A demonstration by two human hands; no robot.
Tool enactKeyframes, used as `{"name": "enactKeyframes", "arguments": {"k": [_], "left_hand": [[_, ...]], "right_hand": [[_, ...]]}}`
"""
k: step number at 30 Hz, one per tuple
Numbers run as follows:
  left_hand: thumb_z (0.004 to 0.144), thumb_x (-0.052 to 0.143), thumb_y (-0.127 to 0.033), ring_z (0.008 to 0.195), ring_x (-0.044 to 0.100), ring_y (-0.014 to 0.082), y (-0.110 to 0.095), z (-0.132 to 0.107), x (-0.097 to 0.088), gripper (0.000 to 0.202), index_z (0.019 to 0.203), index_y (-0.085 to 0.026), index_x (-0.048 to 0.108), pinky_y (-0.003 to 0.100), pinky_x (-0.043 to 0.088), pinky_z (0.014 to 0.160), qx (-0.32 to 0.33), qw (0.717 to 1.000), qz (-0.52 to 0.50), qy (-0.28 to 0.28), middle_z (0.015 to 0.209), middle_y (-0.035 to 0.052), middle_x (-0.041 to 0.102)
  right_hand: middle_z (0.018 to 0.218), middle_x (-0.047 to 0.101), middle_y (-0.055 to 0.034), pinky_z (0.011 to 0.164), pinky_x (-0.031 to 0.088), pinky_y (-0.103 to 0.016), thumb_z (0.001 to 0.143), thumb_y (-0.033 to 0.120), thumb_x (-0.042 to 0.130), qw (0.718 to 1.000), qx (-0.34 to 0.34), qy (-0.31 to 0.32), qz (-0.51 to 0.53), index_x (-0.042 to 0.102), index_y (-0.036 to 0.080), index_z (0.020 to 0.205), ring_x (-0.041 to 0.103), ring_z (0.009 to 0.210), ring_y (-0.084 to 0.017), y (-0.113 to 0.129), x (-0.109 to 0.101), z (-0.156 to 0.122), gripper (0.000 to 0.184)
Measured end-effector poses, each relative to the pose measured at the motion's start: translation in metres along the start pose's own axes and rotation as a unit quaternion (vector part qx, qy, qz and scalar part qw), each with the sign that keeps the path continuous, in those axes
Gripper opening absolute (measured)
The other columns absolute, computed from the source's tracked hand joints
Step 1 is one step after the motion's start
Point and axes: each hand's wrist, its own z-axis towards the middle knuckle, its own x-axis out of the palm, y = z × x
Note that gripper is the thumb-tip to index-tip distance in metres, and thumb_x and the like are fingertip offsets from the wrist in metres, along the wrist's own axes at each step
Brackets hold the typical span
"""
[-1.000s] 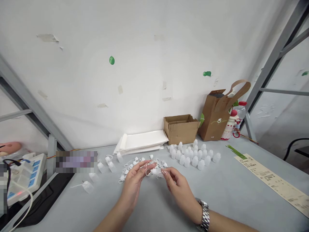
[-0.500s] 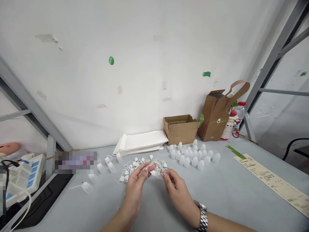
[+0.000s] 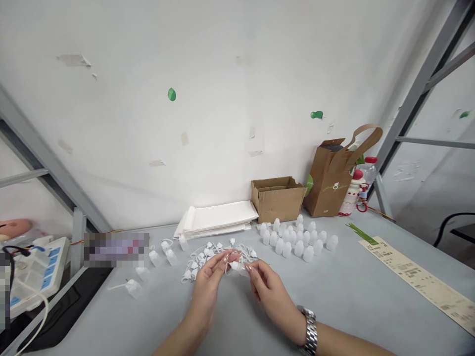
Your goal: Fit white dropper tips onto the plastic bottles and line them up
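Between my hands is a small white cap with a looped cord (image 3: 235, 266), joined to or touching a translucent piece (image 3: 242, 271). My left hand (image 3: 211, 282) pinches the cap side with thumb and fingers. From the other side, my right hand (image 3: 269, 287), with a metal watch on the wrist, has its fingertips closed on the translucent piece. Just behind my hands lies a pile of white corded caps (image 3: 200, 259). Several small translucent bottles (image 3: 293, 240) stand to the right of the pile. At the left are several bottles with caps and cords (image 3: 133, 288).
A stack of white sheets (image 3: 218, 217) and an open cardboard box (image 3: 280, 202) sit against the wall. Beside the box stand a brown paper bag (image 3: 328, 185) and a decorated cup (image 3: 351, 198). A long printed strip (image 3: 415, 277) lies at the right, a compartment case (image 3: 52, 267) at the left.
My right hand has shifted slightly left, closer to my left hand, and the translucent piece shows less between them. Both hands keep their pinch. The camera view has moved a little.
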Motion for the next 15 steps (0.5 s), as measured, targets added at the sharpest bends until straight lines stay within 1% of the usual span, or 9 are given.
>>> {"name": "enactKeyframes", "arguments": {"k": [3,6,8,10,15], "left_hand": [[0.067,0.069,-0.038,0.108,0.056,0.0268,-0.0063,0.0007,0.0001,0.032,0.091,-0.017,0.068,0.038,0.033,0.100,0.000,1.000,-0.006,0.002,0.097,0.0103,0.071],[0.067,0.068,-0.037,0.109,0.056,0.0271,-0.0098,-0.0002,0.0005,0.030,0.090,-0.018,0.068,0.038,0.034,0.099,-0.006,1.000,-0.007,0.011,0.096,0.0103,0.072],[0.069,0.067,-0.036,0.109,0.055,0.0269,-0.0095,-0.0007,0.0006,0.028,0.090,-0.018,0.068,0.037,0.035,0.097,-0.010,1.000,-0.006,0.022,0.097,0.0098,0.072],[0.070,0.065,-0.034,0.109,0.055,0.0269,-0.0082,-0.0007,0.0004,0.026,0.090,-0.018,0.068,0.037,0.036,0.096,-0.013,1.000,-0.002,0.027,0.097,0.0095,0.072],[0.071,0.063,-0.032,0.108,0.056,0.0279,-0.0080,0.0005,-0.0006,0.024,0.090,-0.018,0.068,0.038,0.035,0.095,-0.012,0.999,0.011,0.028,0.099,0.0092,0.071]], "right_hand": [[0.050,0.039,0.0074,0.046,0.032,-0.022,0.084,0.054,0.042,0.998,0.015,0.064,0.015,0.046,0.020,0.077,0.038,0.044,-0.010,-0.0001,0.0024,-0.0023,0.034],[0.052,0.043,0.0070,0.047,0.034,-0.022,0.085,0.048,0.044,0.993,0.004,0.114,-0.011,0.048,0.020,0.084,0.042,0.045,-0.010,-0.0003,0.0049,-0.0064,0.029],[0.054,0.046,0.0061,0.050,0.035,-0.022,0.086,0.044,0.045,0.992,-0.011,0.121,-0.041,0.050,0.020,0.086,0.044,0.048,-0.011,-0.0003,0.0054,-0.0083,0.025],[0.055,0.047,0.0055,0.052,0.035,-0.023,0.086,0.041,0.047,0.991,-0.019,0.115,-0.067,0.051,0.019,0.087,0.044,0.050,-0.011,-0.0003,0.0049,-0.0088,0.022],[0.056,0.046,0.0053,0.051,0.032,-0.023,0.085,0.038,0.047,0.990,-0.022,0.093,-0.103,0.052,0.020,0.087,0.043,0.050,-0.012,0.0005,0.0021,-0.0067,0.019]]}}
